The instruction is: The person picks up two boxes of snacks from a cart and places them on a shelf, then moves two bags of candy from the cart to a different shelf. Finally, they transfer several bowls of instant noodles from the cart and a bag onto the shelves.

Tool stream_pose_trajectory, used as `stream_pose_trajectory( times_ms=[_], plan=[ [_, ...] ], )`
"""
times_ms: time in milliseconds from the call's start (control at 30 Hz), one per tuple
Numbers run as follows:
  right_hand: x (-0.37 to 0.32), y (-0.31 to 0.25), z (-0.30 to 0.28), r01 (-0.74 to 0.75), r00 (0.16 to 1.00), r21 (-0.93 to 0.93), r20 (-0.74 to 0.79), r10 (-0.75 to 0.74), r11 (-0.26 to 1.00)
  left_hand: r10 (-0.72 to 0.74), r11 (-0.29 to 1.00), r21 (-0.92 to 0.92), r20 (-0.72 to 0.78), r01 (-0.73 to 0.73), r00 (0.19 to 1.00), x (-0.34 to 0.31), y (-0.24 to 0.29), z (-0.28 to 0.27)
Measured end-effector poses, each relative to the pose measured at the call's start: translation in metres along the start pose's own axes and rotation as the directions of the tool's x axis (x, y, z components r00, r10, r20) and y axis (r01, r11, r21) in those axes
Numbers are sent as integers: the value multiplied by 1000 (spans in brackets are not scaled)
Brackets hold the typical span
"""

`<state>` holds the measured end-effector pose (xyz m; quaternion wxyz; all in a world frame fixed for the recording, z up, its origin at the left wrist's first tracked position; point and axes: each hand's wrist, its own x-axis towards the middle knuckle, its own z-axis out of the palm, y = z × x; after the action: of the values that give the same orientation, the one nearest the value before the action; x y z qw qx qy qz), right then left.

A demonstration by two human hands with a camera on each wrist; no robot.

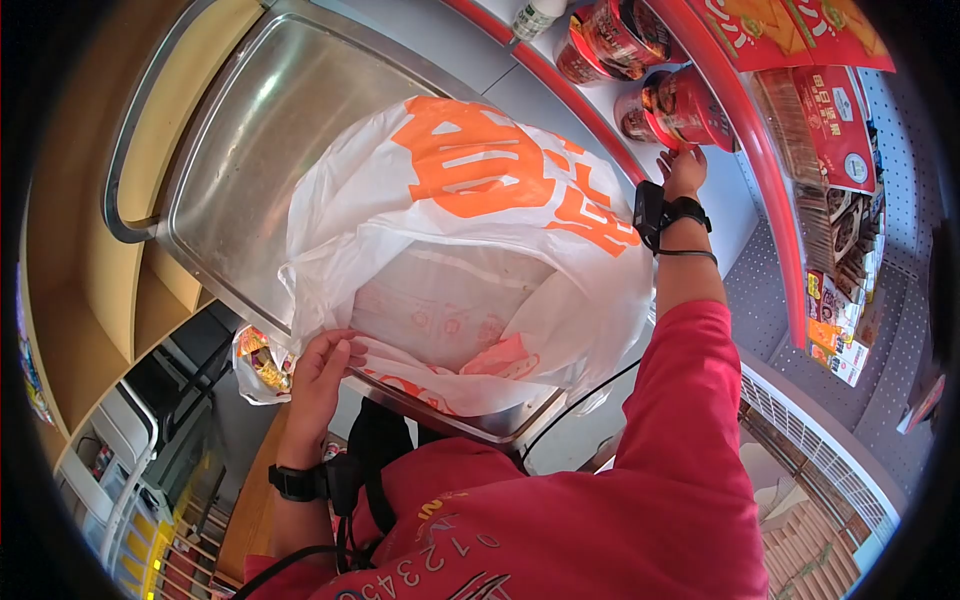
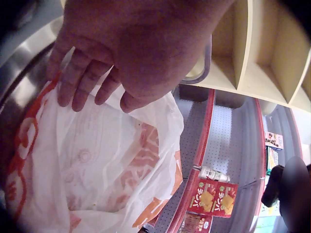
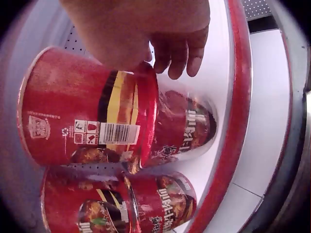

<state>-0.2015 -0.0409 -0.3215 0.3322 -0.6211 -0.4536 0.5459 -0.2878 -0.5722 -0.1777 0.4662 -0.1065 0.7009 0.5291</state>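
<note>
A large white plastic bag with orange print lies on a metal tray, its mouth facing the person. The left hand is at the near left edge of the bag's mouth; in the left wrist view, that hand has its fingers loosely extended over the white plastic. At the shelf, the right hand reaches to a red noodle cup. From the right wrist, the hand appears over the upper side of red cups, fingers apart and slightly bent; contact is partly hidden.
Red-edged shelves on the right hold more red cups, a white bottle and packaged snacks. Wooden shelving stands left. Below the tray's left side sits a bag with colourful packets.
</note>
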Motion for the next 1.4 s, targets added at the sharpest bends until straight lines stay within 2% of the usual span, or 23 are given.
stream_pose_trajectory(
  times_ms=[133,233,333,433,533,667,767,800,900,933,1033,1100,1200,1300,1400],
  plan=[
    [12,4,-4,-9,998,60,67,5,998,-10,1000,14,-3,10,1000,-1,0,0],
    [8,2,-4,-31,998,43,51,28,999,-10,1000,14,-7,10,1000,-2,-2,0],
    [10,-2,-9,-55,990,-15,132,57,998,-14,1000,19,0,14,1000,-3,-3,-1],
    [13,-6,-8,-102,988,-96,106,112,990,-13,1000,18,3,13,1000,-3,-3,-1],
    [2,-11,-8,-118,987,-101,101,128,988,-9,1000,20,14,9,1000,-5,-3,-1],
    [8,-3,-15,-186,969,-9,165,184,983,0,998,69,34,-2,999,-9,-4,-3],
    [-9,-8,-11,-179,927,-70,322,192,981,10,996,87,33,-13,999,-12,-8,-6],
    [-7,-4,-10,-158,938,-37,308,162,987,11,996,91,32,-14,999,-13,-10,-7],
    [7,-4,-12,-133,946,-141,278,168,981,-10,997,75,24,8,1000,-16,-15,-12],
    [10,-6,-12,-179,938,-125,276,207,976,-5,997,80,19,4,1000,-16,-17,-13],
    [8,-6,-11,-133,978,-154,140,155,979,1,996,84,12,-2,1000,-17,-21,-14],
    [-7,-9,-5,-141,980,-127,119,157,982,-5,997,76,9,4,1000,-18,-21,-13],
    [-20,-10,3,-140,984,-87,101,149,986,-6,998,61,11,6,1000,-17,-21,-12],
    [-7,-12,-2,-154,970,-130,170,175,980,-4,1000,24,1,4,1000,-16,-20,-13],
    [4,-11,-3,-131,970,-209,174,169,969,-7,998,55,16,6,1000,-14,-24,-15]
  ],
)
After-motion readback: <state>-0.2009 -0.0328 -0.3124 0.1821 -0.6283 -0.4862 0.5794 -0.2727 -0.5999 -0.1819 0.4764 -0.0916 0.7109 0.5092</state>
